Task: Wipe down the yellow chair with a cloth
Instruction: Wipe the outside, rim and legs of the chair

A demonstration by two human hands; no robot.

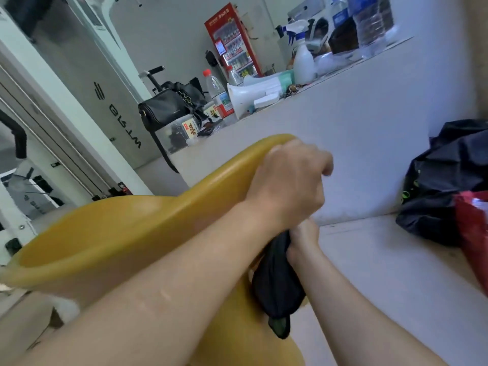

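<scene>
The yellow chair (pixel 126 233) fills the lower left, tilted, its curved back rising toward the centre. My left hand (pixel 290 180) grips the top edge of the chair back, fingers curled over the rim. Just below it, my right hand (pixel 303 243) holds a dark, bunched cloth (pixel 277 283) pressed against the outer side of the chair back. My left forearm crosses in front of the seat and hides part of it.
A white counter wall (pixel 356 122) stands right behind the chair, topped with a black handbag (pixel 166 109), bottles, a white megaphone (pixel 250 96) and a spray bottle (pixel 303 59). A dark bag (pixel 443 180) and a red bag (pixel 472 228) lie at the right on the pale floor.
</scene>
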